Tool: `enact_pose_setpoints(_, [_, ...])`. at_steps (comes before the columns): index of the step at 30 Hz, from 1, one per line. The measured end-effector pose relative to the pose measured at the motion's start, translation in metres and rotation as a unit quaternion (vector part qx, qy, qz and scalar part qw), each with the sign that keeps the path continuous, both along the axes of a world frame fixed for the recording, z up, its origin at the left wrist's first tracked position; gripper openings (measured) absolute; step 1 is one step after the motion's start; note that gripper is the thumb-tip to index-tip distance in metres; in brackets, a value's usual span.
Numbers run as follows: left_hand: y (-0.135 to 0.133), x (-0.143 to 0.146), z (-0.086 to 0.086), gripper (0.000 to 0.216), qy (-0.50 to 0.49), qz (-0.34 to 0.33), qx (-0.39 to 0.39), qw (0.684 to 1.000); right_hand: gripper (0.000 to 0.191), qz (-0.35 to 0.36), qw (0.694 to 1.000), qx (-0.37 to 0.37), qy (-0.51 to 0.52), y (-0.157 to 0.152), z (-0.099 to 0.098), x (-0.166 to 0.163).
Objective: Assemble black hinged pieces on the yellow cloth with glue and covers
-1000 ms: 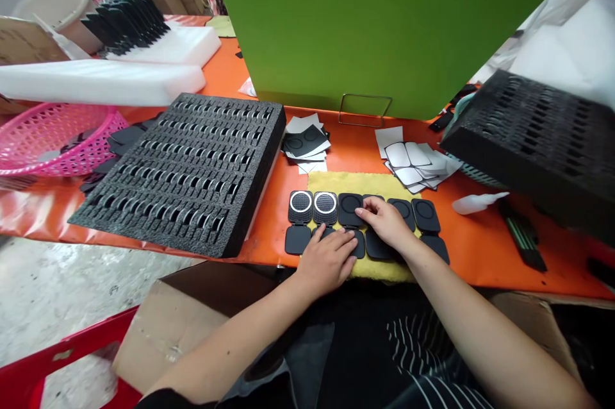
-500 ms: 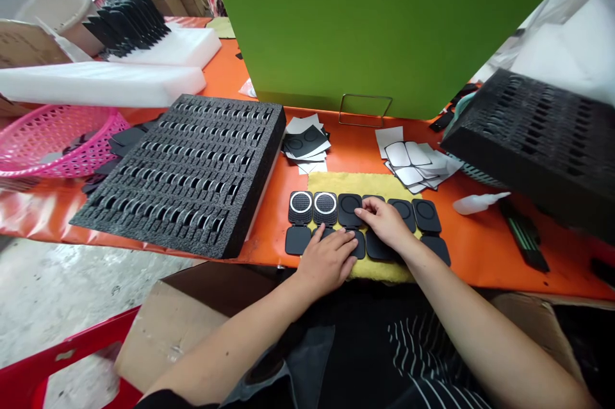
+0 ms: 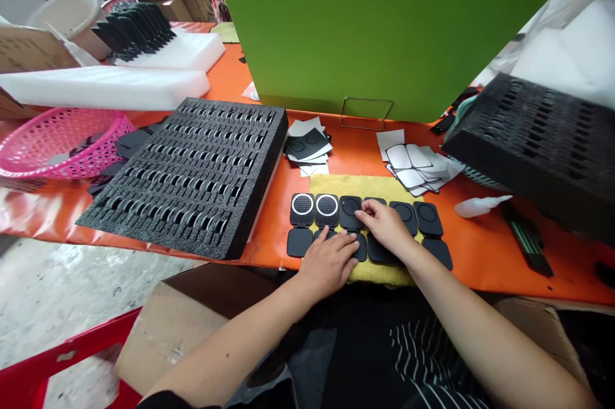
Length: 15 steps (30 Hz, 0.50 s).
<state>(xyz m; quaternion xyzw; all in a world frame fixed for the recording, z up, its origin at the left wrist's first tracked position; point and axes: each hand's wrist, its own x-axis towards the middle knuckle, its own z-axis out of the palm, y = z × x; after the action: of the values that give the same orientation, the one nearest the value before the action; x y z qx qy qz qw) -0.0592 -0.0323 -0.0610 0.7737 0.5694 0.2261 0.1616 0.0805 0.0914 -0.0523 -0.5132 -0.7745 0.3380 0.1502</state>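
While my left hand [image 3: 329, 261] sprawls over panels [image 3: 360, 247], my right hand [image 3: 387, 226] touches a ringed square [image 3: 348, 211]. Its grip I can't tell.

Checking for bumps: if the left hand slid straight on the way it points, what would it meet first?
Probably the right hand, just beyond the left hand, though depth is hard to judge.

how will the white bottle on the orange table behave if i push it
The white bottle would probably roll, since it lies on its side and looks rounded. Its narrow nozzle may make it swing round rather than travel straight. It looks like plastic, so likely light.
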Motion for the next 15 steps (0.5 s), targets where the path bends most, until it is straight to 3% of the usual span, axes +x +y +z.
enact_pose_setpoints(6, [0.0, -0.001, 0.0, 0.032, 0.003, -0.002, -0.007, 1.0, 0.013, 0.043, 0.991, 0.084, -0.096, -0.002, 0.003, -0.003])
enact_pose_setpoints(11, [0.001, -0.001, 0.001, 0.031, 0.008, -0.007, -0.012, 1.0, 0.018, 0.094, 0.958, 0.186, -0.195, -0.004, 0.008, -0.007])
enact_pose_setpoints(15, [0.001, -0.001, 0.001, 0.031, 0.004, -0.004, -0.012, 1.0, 0.033, 0.03, 0.935, 0.235, -0.265, 0.006, 0.005, -0.016])
